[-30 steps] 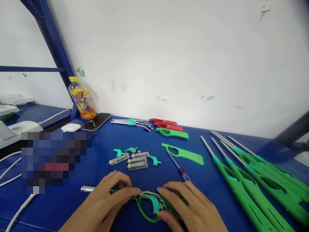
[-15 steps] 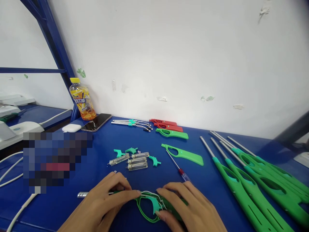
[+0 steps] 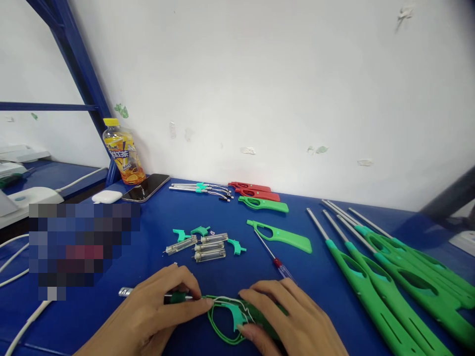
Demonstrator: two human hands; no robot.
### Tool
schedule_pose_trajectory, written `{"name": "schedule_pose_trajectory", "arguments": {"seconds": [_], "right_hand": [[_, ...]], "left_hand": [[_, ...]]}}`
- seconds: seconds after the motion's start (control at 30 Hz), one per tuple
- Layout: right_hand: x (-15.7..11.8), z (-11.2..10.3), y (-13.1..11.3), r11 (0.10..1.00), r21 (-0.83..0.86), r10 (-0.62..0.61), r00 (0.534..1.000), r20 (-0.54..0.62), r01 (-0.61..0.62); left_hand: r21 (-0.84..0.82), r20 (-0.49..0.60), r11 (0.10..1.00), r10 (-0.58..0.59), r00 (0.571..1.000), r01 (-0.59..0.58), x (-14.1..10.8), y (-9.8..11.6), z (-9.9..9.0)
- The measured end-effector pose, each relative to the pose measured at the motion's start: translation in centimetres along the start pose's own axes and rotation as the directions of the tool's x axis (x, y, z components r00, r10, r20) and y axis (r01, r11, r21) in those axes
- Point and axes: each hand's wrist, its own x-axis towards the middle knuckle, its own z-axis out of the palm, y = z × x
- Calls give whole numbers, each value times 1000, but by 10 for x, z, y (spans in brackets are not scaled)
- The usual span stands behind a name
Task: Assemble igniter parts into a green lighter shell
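A green lighter casing [image 3: 219, 332] lies at the bottom centre, with a teal trigger [image 3: 234, 316] and white wires along its opening. My left hand [image 3: 159, 309] pinches the casing's neck end, where a metal tube [image 3: 125, 291] sticks out to the left. Around the handle end, my right hand [image 3: 285, 311] has its fingers closed, the thumb near the trigger. Beyond the hands lie several clear fuel cartridges [image 3: 210, 255] and teal triggers [image 3: 236, 246]. A screwdriver [image 3: 277, 262] rests with its tip by a loose green casing half [image 3: 289, 238].
Several green lighters [image 3: 374, 301] with metal tubes lie at the right. Red casing halves [image 3: 258, 195] and metal rods [image 3: 189, 188] are near the wall. A bottle [image 3: 124, 153], phone [image 3: 147, 188], white case [image 3: 107, 197] and white cable [image 3: 31, 321] are at the left.
My left hand has shifted slightly left along the neck, uncovering a dark green part between its fingers. The right hand keeps its hold, and the view has moved slightly.
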Motion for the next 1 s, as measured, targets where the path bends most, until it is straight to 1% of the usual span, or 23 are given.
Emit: {"name": "schedule_pose_trajectory", "arguments": {"seconds": [0.07,0.17,0.4,0.5,0.57,0.73,1.0], "right_hand": [[0,-2,3,999,-9,-34,999,25,35],[0,-3,5,999,-25,-38,998,46,39],[-1,0,5,998,-39,-42,998,51,44],[0,-1,6,998,-35,-47,998,51,49],[-1,-2,6,998,-32,-46,998,50,47],[-2,-1,6,998,-36,-42,998,44,43],[-1,0,9,998,-33,-50,997,54,52]], "left_hand": [[10,3,1000,8,1000,-8,1,-1,-1],[13,5,1000,21,1000,-21,1,0,-3],[51,58,999,-10,998,7,0,2,-3],[44,90,998,-52,995,48,-1,0,-3],[40,90,997,-68,994,65,-1,0,-2],[-6,87,999,-49,995,49,-1,0,-2],[-31,95,996,-84,992,88,-2,-2,0]]}}
